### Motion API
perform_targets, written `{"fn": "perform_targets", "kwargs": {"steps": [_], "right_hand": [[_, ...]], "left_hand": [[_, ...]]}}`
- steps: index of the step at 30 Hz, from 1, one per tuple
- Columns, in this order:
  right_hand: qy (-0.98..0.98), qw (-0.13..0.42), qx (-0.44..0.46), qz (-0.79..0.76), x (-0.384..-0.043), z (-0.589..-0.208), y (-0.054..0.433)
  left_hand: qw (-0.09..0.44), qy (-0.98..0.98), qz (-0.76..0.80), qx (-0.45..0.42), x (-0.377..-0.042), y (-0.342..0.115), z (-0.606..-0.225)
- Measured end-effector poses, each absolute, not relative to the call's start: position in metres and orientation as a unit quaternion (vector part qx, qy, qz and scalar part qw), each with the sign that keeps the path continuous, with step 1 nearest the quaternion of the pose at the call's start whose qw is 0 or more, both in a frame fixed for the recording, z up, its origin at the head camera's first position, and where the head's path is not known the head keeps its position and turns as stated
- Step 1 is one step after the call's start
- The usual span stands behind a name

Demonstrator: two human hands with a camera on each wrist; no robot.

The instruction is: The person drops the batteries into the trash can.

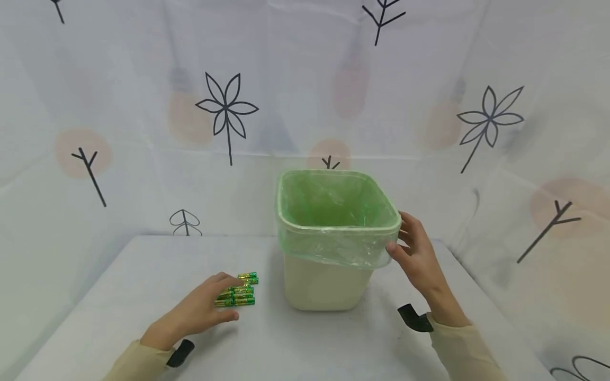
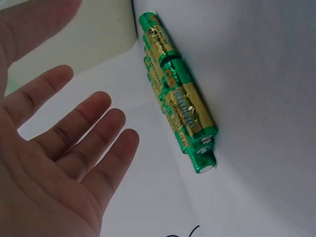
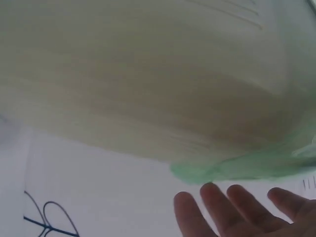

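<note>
A cream plastic bin stands upright on the white table, lined with a thin green bag folded down over its rim. My right hand is at the bin's right upper side, fingers spread around the bag's edge; in the right wrist view the fingertips look slightly apart from the bag. Several green-and-gold batteries lie in rows to the bin's left. Over them is my left hand, fingers extended and holding nothing, partly covering them in the head view. The left wrist view shows a gap between fingers and batteries.
The white table carries the bin and batteries. Behind and at both sides hangs a white cloth with drawn plants and pale spots. Black straps are at both wrists.
</note>
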State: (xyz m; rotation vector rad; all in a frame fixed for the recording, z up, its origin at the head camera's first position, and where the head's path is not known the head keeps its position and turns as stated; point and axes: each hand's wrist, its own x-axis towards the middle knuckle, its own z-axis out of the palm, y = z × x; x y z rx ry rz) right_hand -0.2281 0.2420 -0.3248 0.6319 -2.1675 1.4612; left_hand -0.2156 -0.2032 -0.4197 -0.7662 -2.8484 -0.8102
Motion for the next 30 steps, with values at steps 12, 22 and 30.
{"fn": "perform_targets", "kwargs": {"steps": [12, 22, 30], "right_hand": [[-0.775, 0.219, 0.212, 0.554, -0.237, -0.318, 0.226], [-0.768, 0.218, 0.205, 0.566, -0.238, -0.314, 0.222], [-0.763, 0.222, 0.207, 0.570, -0.239, -0.315, 0.221]], "left_hand": [[-0.007, -0.922, -0.277, -0.269, -0.227, -0.198, -0.424], [-0.007, -0.926, -0.247, -0.285, -0.240, -0.190, -0.429], [-0.008, -0.929, -0.229, -0.291, -0.245, -0.184, -0.433]]}}
